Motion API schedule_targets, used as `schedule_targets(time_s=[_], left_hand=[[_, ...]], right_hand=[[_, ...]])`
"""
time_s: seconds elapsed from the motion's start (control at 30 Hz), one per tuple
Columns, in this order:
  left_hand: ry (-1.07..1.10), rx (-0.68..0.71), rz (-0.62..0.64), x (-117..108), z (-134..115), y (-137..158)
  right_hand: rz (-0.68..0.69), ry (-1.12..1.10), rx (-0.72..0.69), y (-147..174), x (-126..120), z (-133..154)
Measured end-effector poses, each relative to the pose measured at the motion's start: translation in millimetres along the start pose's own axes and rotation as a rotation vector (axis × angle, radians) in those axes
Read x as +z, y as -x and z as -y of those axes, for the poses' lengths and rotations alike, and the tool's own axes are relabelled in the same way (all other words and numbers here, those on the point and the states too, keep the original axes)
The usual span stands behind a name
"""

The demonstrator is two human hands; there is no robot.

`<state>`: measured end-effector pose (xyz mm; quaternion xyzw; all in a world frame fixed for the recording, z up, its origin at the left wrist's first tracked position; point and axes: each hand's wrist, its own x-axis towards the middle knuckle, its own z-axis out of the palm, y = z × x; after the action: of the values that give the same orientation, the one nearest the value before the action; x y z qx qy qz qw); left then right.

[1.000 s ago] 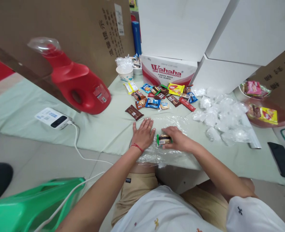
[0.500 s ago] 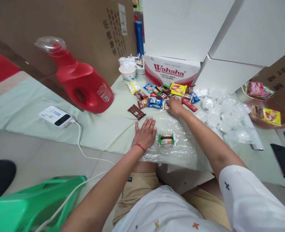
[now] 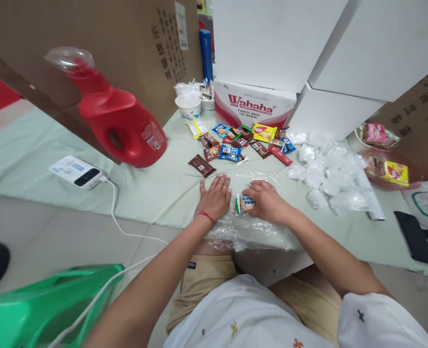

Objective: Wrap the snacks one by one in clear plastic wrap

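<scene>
My left hand [image 3: 216,197] lies flat with fingers spread on the left edge of a clear plastic bag [image 3: 257,227] spread on the pale green cloth [image 3: 156,183]. My right hand [image 3: 266,200] rests on the bag and grips a small blue-and-white biscuit packet [image 3: 246,203], which sits on or beside a green-edged snack packet [image 3: 237,205] that is mostly hidden. A scatter of several wrapped snacks [image 3: 235,145] lies beyond my hands.
A red detergent jug [image 3: 116,121] stands at left, next to a white power bank [image 3: 77,172] with a cable. Crumpled clear bags [image 3: 330,174], a Wahaha box [image 3: 252,106], white boxes, a paper cup [image 3: 188,107], a bowl of snacks [image 3: 388,166], a phone [image 3: 415,237] and a green stool [image 3: 36,309] surround me.
My right hand reached out to the snack pile, picked a blue-and-white packet and came back to the bag by the green-edged packet. My left hand stayed pressed on the bag.
</scene>
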<state>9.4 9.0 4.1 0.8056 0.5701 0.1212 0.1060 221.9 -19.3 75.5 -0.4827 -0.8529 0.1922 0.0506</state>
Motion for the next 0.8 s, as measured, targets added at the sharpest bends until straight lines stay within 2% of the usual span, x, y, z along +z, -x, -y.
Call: schedule_targets(time_s=[0.1,0.17,0.27,0.33,0.43,0.53,0.57,0.67,0.73,0.8], left_hand=[[0.048,-0.008,0.014,-3,0,0],[0.111,-0.019,0.011,-6,2,0],[0.256,-0.046,-0.04,-11,12,-3],[0.377,-0.029,-0.076,-17,21,-5],[0.491,0.066,-0.162,-34,30,1],[0.446,0.129,-0.275,-56,25,26],[0.415,0.151,-0.261,-61,21,38],[0.297,0.281,-0.039,-65,8,73],[0.241,0.357,0.036,-58,4,89],[0.238,0.342,0.024,-50,5,93]], right_hand=[[-0.014,-0.006,0.033,2,9,4],[-0.125,-0.064,0.024,15,7,3],[-0.331,-0.163,-0.012,55,2,3],[-0.377,-0.209,-0.047,91,8,2],[-0.328,-0.159,-0.07,137,36,-1],[-0.321,-0.051,-0.006,158,70,-8],[-0.339,-0.04,0.026,158,78,-10],[-0.393,-0.077,0.083,149,83,-14],[-0.405,-0.118,0.066,140,71,-17],[-0.384,-0.173,0.016,132,53,-21]])
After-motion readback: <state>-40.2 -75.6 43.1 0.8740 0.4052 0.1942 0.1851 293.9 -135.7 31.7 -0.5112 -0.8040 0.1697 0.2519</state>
